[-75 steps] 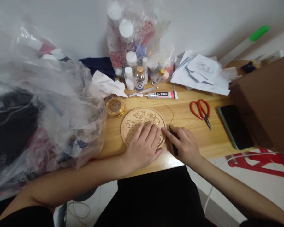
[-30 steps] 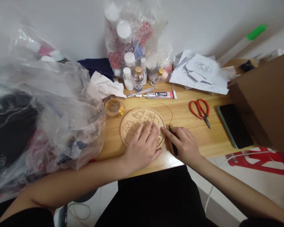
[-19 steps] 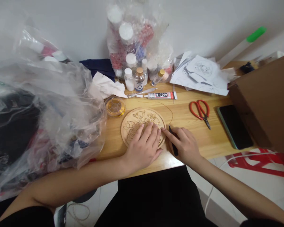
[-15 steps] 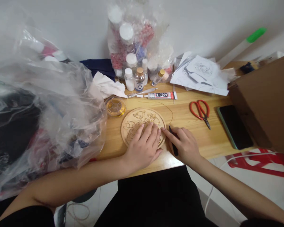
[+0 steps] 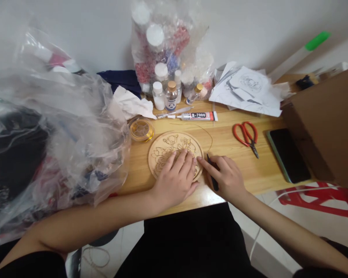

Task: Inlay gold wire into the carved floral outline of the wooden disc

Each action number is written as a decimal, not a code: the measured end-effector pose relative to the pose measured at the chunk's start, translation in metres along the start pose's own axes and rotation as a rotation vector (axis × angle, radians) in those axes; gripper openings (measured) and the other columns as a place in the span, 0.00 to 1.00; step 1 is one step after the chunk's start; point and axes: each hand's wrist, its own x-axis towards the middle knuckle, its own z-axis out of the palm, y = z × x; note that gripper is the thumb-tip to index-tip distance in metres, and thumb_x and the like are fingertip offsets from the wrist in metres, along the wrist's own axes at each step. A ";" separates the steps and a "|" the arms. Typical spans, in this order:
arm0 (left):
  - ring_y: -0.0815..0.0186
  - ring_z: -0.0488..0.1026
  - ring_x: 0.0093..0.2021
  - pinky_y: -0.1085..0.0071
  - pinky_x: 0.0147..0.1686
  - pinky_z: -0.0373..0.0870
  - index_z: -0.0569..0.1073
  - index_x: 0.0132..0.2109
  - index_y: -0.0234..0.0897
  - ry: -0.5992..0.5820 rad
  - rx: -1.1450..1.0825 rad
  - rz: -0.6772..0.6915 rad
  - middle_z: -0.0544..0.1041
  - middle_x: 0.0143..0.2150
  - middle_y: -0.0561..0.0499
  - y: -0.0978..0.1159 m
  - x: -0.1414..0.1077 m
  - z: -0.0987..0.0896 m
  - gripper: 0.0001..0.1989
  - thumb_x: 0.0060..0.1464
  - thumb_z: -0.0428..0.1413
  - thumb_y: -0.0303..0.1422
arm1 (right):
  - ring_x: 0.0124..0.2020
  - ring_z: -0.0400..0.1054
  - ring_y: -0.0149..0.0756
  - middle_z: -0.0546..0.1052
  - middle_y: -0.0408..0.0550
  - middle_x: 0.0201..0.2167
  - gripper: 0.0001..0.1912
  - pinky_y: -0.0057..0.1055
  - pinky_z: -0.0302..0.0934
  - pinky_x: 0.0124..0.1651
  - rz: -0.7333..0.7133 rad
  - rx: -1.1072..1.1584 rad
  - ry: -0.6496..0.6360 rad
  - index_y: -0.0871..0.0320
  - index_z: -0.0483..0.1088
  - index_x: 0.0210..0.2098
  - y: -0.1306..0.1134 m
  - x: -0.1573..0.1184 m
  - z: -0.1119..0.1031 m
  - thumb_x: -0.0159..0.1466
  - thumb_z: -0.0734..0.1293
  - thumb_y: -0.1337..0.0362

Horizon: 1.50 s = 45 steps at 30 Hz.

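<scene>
A round wooden plaque with a flower design outlined in gold wire lies on the table. My left hand rests over its lower right part, fingers stretched out, covering some of the design. At the plaque's right edge, my right hand has its index fingertip against the rim. Black tweezers are held under that hand's curled fingers; part of them is hidden. A thin gold wire curves over the table from behind the plaque toward my right hand. The spool of gold wire sits to the plaque's left.
Red-handled pliers and a phone lie to the right, beside a cardboard box. Behind are a B-7000 glue tube, small bottles and paper drawings. A large plastic bag crowds the left.
</scene>
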 end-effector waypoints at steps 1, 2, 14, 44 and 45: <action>0.50 0.66 0.59 0.53 0.59 0.58 0.71 0.55 0.24 -0.005 -0.005 -0.003 0.72 0.57 0.36 0.000 0.000 0.000 0.26 0.61 0.50 0.43 | 0.37 0.62 0.39 0.70 0.55 0.38 0.26 0.33 0.60 0.36 -0.002 0.002 0.001 0.61 0.64 0.59 0.000 0.000 0.000 0.61 0.63 0.72; 0.50 0.66 0.59 0.53 0.59 0.58 0.71 0.55 0.25 -0.011 -0.010 -0.005 0.72 0.57 0.36 0.000 0.000 0.000 0.26 0.61 0.50 0.43 | 0.37 0.62 0.39 0.70 0.55 0.38 0.26 0.33 0.60 0.36 -0.003 0.001 0.001 0.61 0.63 0.59 0.000 0.001 0.000 0.61 0.63 0.72; 0.49 0.67 0.59 0.53 0.59 0.60 0.71 0.55 0.25 -0.011 0.003 0.004 0.72 0.58 0.36 -0.001 0.001 -0.001 0.27 0.60 0.50 0.46 | 0.36 0.60 0.38 0.69 0.54 0.36 0.21 0.32 0.58 0.36 -0.018 -0.012 0.008 0.63 0.68 0.54 0.000 0.001 -0.001 0.61 0.63 0.72; 0.49 0.65 0.60 0.52 0.60 0.57 0.69 0.57 0.24 -0.003 -0.024 0.017 0.71 0.59 0.36 0.000 0.000 -0.002 0.26 0.62 0.50 0.43 | 0.36 0.61 0.38 0.70 0.54 0.38 0.27 0.33 0.60 0.36 0.010 -0.006 -0.005 0.58 0.60 0.62 -0.001 0.000 0.000 0.63 0.61 0.71; 0.49 0.65 0.61 0.52 0.60 0.57 0.70 0.57 0.25 -0.009 -0.031 0.015 0.70 0.58 0.35 -0.001 0.000 -0.001 0.26 0.61 0.51 0.43 | 0.36 0.61 0.38 0.70 0.54 0.38 0.28 0.33 0.60 0.36 0.011 -0.006 -0.007 0.58 0.60 0.62 -0.001 0.000 0.000 0.63 0.61 0.71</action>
